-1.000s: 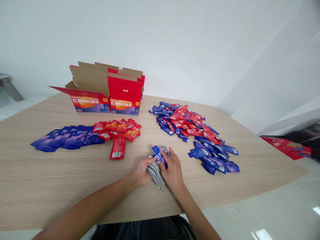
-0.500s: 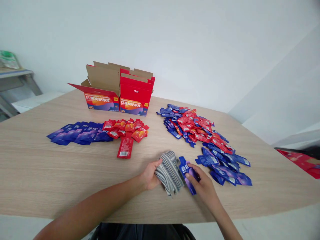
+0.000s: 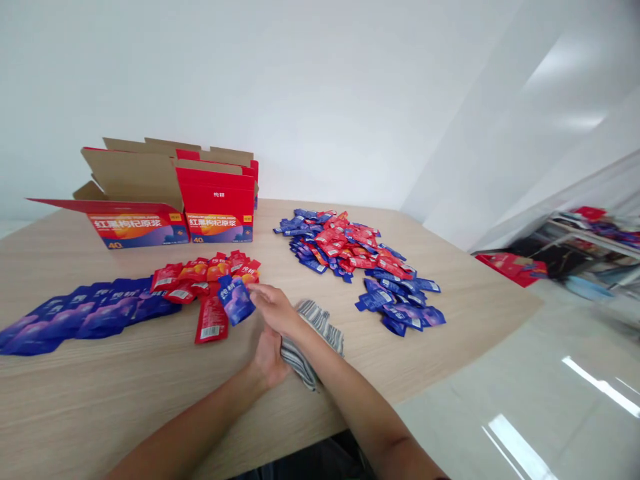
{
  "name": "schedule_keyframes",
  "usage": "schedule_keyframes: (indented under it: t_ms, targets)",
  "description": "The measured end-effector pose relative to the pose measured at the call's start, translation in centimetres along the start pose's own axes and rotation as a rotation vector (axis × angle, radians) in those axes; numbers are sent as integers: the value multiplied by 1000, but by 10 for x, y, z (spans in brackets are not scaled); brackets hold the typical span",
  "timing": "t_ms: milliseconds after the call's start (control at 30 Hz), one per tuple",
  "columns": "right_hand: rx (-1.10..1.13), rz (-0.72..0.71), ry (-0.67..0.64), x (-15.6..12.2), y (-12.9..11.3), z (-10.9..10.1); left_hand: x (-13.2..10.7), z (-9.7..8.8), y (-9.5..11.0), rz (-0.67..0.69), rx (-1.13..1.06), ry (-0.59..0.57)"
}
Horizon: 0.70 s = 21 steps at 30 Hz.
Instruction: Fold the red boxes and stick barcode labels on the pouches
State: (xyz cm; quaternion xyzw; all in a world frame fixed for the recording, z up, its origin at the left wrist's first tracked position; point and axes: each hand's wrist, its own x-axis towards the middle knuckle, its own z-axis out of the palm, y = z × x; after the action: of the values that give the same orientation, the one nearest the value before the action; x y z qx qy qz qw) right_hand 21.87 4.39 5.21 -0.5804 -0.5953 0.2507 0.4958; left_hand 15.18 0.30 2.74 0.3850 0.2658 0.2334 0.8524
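My right hand [image 3: 274, 308] reaches across to the left and pinches a blue sachet [image 3: 235, 299], held just above the red sachets [image 3: 207, 275] laid out in a row. My left hand [image 3: 267, 361] lies beneath the right forearm, closed on a grey striped cloth [image 3: 311, 330] on the wooden table [image 3: 125, 393]. A row of blue sachets [image 3: 85, 313] lies at the left, touching the red row. One red sachet [image 3: 212, 321] lies apart, label side up, below the blue one in my fingers.
Two open red cartons [image 3: 165, 200] stand at the back left. A mixed heap of red and blue sachets [image 3: 350, 250] lies at the right, with a blue cluster [image 3: 403, 307] nearer the table's right edge. Red packaging [image 3: 513, 267] lies on a surface beyond the table.
My right hand has carried the blue sachet from the right side of the cloth across to the left, over the red row. The left hand still holds the cloth. The view has swung right.
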Motion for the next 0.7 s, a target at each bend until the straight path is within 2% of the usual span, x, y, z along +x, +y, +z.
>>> schedule_keyframes:
  t_ms: [67, 100, 200, 300, 333, 400, 433, 533, 633, 700]
  targets:
    - [-86, -96, 16, -8, 2, -13, -1, -1, -1, -30, -30, -3]
    - [-156, -137, 33, -14, 3, -27, -1, -2, -2, -61, -62, -14]
    - [-405, -116, 70, -37, 14, -94, -4, -5, -5, -126, -182, -85]
    - [-825, 125, 99, -63, 35, -174, -6, -12, -6, -110, -269, -181]
    - [-956, 232, 57, -73, 43, -197, -5, -14, -6, -109, -291, -210]
    - [-1116, 418, -79, -94, 60, -232, -5, -18, -4, -127, -333, -243]
    - [-1116, 449, -97, -103, 67, -244, -4, -19, -2, -142, -350, -240]
    - [-1147, 461, -123, -124, 83, -256, -1, -18, 2, -197, -354, -166]
    - [-1217, 370, -83, -134, 87, -247, 8, -12, 2, -261, -292, -37]
    - [-1255, 302, -39, -138, 86, -235, 17, -8, 0, -265, -276, 3]
